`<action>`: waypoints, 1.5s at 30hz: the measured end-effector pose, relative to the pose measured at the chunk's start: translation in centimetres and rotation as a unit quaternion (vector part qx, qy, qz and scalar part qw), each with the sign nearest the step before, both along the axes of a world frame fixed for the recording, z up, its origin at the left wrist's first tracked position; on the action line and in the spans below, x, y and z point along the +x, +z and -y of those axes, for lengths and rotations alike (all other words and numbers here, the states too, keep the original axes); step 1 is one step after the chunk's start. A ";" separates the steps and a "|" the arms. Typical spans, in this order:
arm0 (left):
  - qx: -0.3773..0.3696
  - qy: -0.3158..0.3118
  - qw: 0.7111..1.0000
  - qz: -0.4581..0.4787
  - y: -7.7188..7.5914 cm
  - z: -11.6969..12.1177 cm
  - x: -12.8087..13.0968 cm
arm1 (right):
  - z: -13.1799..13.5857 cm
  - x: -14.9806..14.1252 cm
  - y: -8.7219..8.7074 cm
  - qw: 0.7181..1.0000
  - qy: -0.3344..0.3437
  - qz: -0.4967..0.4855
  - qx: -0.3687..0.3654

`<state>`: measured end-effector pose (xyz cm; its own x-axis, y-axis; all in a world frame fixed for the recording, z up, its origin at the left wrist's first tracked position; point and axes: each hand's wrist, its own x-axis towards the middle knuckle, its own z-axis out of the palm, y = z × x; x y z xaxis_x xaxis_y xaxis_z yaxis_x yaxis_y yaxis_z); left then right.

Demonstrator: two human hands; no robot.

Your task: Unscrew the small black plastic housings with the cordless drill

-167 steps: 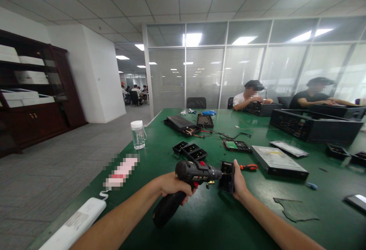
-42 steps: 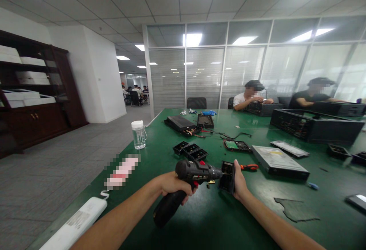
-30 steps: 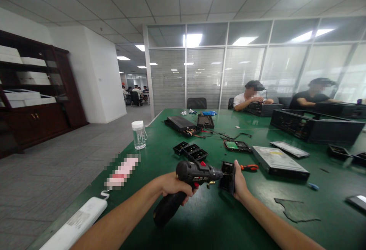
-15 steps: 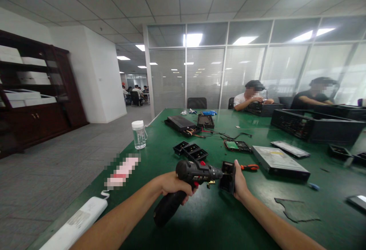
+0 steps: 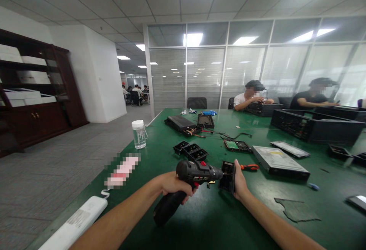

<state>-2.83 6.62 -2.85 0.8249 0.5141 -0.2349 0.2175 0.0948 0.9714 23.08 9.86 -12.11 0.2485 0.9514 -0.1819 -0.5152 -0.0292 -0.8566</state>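
My left hand (image 5: 178, 188) is wrapped round the grip of a black and red cordless drill (image 5: 197, 171), which points to the right. The drill's bit reaches the open face of a small black plastic box (image 5: 227, 177). Standing on edge, that box is gripped at its right side by my right hand (image 5: 240, 181); most of those fingers are hidden behind it. Just under the drill's tip lies a small brass-coloured piece (image 5: 211, 182). Similar black boxes (image 5: 191, 151) sit joined on the green table beyond the drill. An orange-handled screwdriver (image 5: 249, 167) lies right of the box.
A metal disc drive (image 5: 280, 162) and an opened drive with a green board (image 5: 236, 145) lie to the right. A water bottle (image 5: 139, 135) and a white power strip (image 5: 77, 223) are at left. Computer cases (image 5: 317, 125) stand far right, near two seated people.
My hands, the drill and the black box have hardly moved. At the far right, a person's arms have shifted slightly.
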 end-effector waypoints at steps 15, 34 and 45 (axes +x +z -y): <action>0.000 -0.002 1.000 -0.002 0.0 0.1 0.0 | 0.0 0.0 -0.1 1.000 -0.004 0.000 0.005; 0.005 0.010 1.000 -0.011 -0.2 -0.1 -0.1 | 0.1 -0.1 0.1 1.000 0.001 -0.006 0.007; -0.005 -0.001 1.000 -0.008 -0.4 -0.3 -0.1 | -0.2 0.0 0.0 1.000 0.002 -0.019 -0.005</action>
